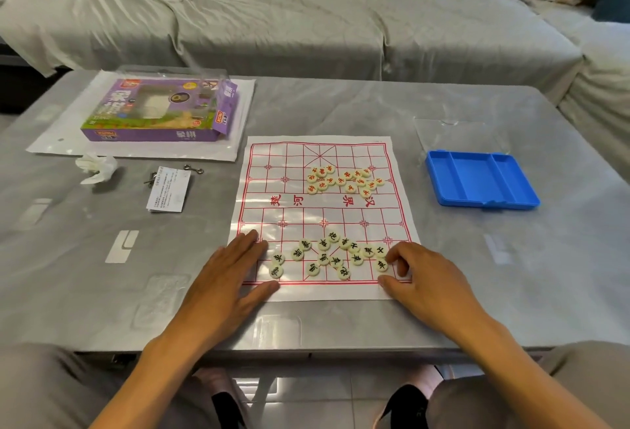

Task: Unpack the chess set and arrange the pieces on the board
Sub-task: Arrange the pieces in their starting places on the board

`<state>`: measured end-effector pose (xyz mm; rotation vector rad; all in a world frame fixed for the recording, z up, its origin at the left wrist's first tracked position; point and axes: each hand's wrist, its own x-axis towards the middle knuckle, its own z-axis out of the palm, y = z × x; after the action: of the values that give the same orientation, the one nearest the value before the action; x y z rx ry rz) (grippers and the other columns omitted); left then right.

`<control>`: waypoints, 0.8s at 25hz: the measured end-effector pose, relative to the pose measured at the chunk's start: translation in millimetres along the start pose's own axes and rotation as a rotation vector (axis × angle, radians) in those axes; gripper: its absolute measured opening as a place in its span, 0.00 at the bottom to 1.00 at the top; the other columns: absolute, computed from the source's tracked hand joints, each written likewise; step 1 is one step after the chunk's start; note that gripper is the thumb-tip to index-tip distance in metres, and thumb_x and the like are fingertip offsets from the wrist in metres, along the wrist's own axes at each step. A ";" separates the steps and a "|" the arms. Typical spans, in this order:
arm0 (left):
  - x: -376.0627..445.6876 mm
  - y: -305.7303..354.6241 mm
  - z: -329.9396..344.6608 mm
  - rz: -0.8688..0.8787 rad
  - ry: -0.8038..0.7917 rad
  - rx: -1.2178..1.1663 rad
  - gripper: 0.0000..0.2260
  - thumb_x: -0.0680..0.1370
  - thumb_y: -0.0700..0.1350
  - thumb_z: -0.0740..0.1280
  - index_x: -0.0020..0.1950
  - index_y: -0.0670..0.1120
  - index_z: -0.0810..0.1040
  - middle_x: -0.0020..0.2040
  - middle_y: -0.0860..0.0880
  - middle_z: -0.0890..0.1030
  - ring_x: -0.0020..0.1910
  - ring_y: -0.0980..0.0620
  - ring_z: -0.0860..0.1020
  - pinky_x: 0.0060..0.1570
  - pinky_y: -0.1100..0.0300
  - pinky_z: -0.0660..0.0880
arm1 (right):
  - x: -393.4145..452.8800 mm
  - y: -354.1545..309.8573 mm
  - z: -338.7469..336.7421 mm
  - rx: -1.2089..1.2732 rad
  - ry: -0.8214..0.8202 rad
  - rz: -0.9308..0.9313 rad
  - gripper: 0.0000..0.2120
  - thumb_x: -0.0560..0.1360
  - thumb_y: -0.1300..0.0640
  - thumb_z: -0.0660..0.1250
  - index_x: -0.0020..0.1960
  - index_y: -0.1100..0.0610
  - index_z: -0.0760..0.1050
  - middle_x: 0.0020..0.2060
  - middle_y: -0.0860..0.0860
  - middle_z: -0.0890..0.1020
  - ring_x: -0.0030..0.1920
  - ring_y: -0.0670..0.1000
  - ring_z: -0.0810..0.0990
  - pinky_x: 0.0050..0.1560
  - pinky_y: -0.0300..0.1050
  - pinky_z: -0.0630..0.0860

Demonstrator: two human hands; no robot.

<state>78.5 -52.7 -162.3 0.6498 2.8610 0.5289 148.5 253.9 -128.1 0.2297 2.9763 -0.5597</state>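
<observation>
A white paper chess board (289, 196) with red grid lines lies flat on the grey table. Several cream round pieces with red characters (344, 179) lie in a loose cluster on its far half. Several pieces with black characters (329, 254) are scattered on its near half. My left hand (228, 275) lies flat, fingers straight, on the board's near left corner. My right hand (419, 278) rests at the near right corner with fingers curled, its fingertips touching a black-character piece (381, 265); a pinch cannot be made out.
A blue plastic tray (480, 179) sits to the right of the board, a clear lid (460, 135) behind it. At the far left a purple game box (163, 111) lies on white packaging. A crumpled tissue (97, 167), a leaflet (168, 190) and metal bits lie nearby. Sofa behind.
</observation>
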 end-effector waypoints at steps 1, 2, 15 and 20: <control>0.1 0.3 -0.7 0.001 -0.004 -0.005 0.41 0.68 0.76 0.43 0.77 0.59 0.51 0.74 0.65 0.42 0.71 0.67 0.41 0.71 0.63 0.42 | 1.1 -0.8 1.4 -0.005 -0.001 0.003 0.12 0.74 0.39 0.64 0.53 0.42 0.68 0.49 0.38 0.76 0.44 0.44 0.76 0.43 0.34 0.74; 0.1 1.1 -1.6 0.003 -0.004 -0.011 0.41 0.68 0.76 0.43 0.77 0.59 0.51 0.74 0.64 0.43 0.71 0.67 0.41 0.71 0.63 0.43 | 3.8 -1.5 2.4 -0.002 0.001 0.008 0.11 0.75 0.39 0.64 0.54 0.42 0.68 0.50 0.39 0.76 0.45 0.45 0.76 0.44 0.35 0.75; -6.5 2.1 8.9 0.014 0.082 0.103 0.32 0.75 0.71 0.40 0.77 0.60 0.47 0.78 0.58 0.44 0.76 0.59 0.41 0.75 0.49 0.40 | 28.4 -14.4 0.7 -0.024 0.112 0.072 0.17 0.73 0.36 0.64 0.56 0.43 0.69 0.53 0.41 0.78 0.45 0.45 0.77 0.45 0.38 0.75; -6.8 1.0 10.4 0.015 0.091 0.077 0.33 0.75 0.72 0.41 0.77 0.60 0.49 0.78 0.58 0.45 0.76 0.59 0.42 0.76 0.48 0.42 | 3.2 -34.6 15.9 -0.011 0.018 -0.174 0.09 0.77 0.42 0.61 0.55 0.43 0.71 0.52 0.41 0.79 0.46 0.42 0.75 0.44 0.30 0.68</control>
<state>87.4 -51.7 -171.0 0.6762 2.9769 0.4632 140.7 216.6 -131.1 -0.0253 3.0352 -0.5606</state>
